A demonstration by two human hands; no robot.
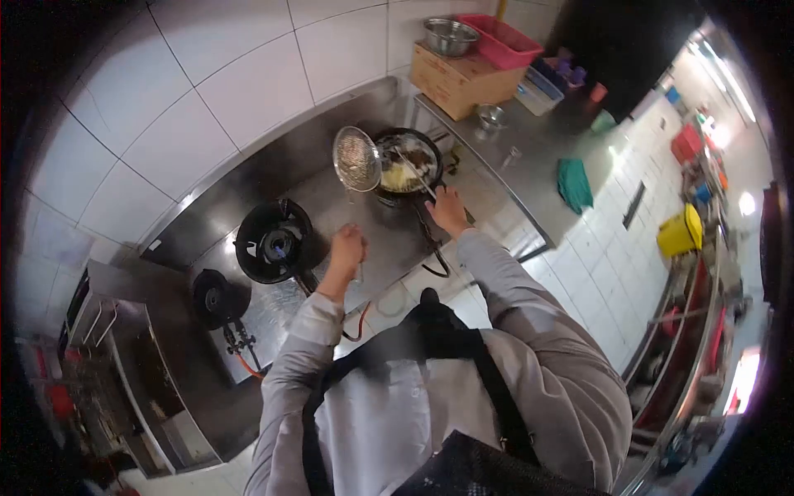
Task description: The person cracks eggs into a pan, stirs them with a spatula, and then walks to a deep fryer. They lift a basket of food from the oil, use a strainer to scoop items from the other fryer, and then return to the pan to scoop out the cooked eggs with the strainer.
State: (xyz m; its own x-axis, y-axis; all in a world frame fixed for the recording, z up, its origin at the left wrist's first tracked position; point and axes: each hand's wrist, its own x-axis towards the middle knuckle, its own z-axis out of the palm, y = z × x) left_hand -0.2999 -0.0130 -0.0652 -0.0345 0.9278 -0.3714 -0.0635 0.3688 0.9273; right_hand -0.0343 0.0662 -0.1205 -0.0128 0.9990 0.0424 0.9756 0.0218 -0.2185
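Observation:
My left hand (347, 247) is closed around the handle of a round wire strainer (356, 159), held up to the left of a dark wok (438, 157). Brownish bits show in the strainer's mesh. My right hand (449, 212) grips a long thin metal utensil (418, 173) whose far end dips into the wok; its kind is hard to make out. Inside the wok, pale yellow food (399, 175) sits among whitish foam and darker patches. The strainer's rim overlaps the wok's left edge in this view.
Two black gas burners (279, 241) (220, 298) stand left on the steel counter (331, 217). Behind the wok, a cardboard box (447, 80) carries a steel bowl (451, 36) and a pink basket (499, 41). A green cloth (574, 185) lies at the side table's edge.

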